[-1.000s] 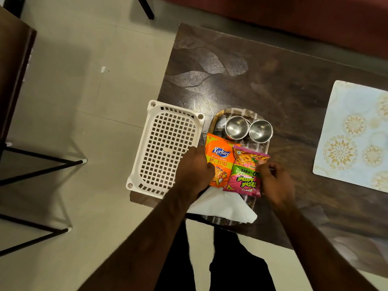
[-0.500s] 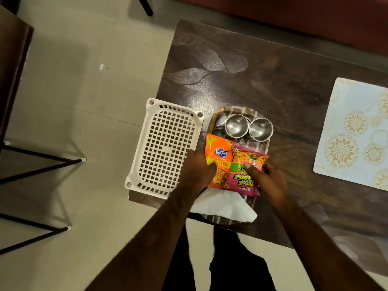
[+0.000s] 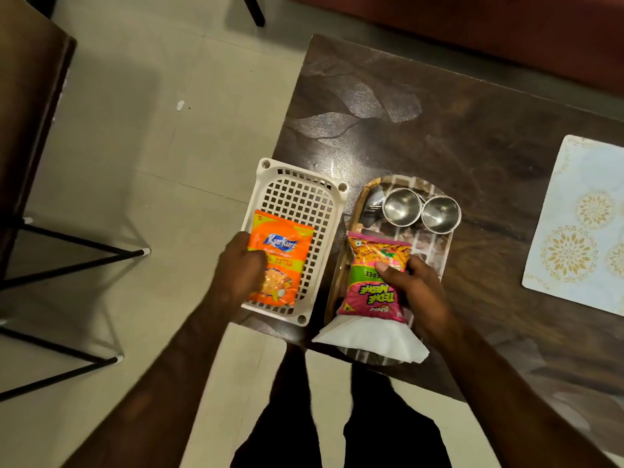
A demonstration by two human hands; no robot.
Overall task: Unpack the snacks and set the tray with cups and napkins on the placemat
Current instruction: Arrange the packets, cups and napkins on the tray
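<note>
My left hand (image 3: 240, 268) grips an orange snack packet (image 3: 280, 258) and holds it over the white plastic basket (image 3: 300, 197). My right hand (image 3: 415, 292) grips a pink snack packet (image 3: 371, 285) lying on the oval tray (image 3: 435, 251). Two steel cups (image 3: 401, 207) (image 3: 440, 213) stand side by side at the tray's far end. White napkins (image 3: 371, 337) lie at its near end, partly under the pink packet. A pale patterned placemat (image 3: 580, 224) lies on the table at the right.
The dark wooden table (image 3: 422, 130) carries all of this; basket and tray sit at its near left corner. Black metal chair legs (image 3: 84, 261) stand on the tiled floor to the left. My legs show below the table edge.
My left hand has lifted the orange packet off the tray and carried it left over the basket. My right hand has taken hold of the pink packet.
</note>
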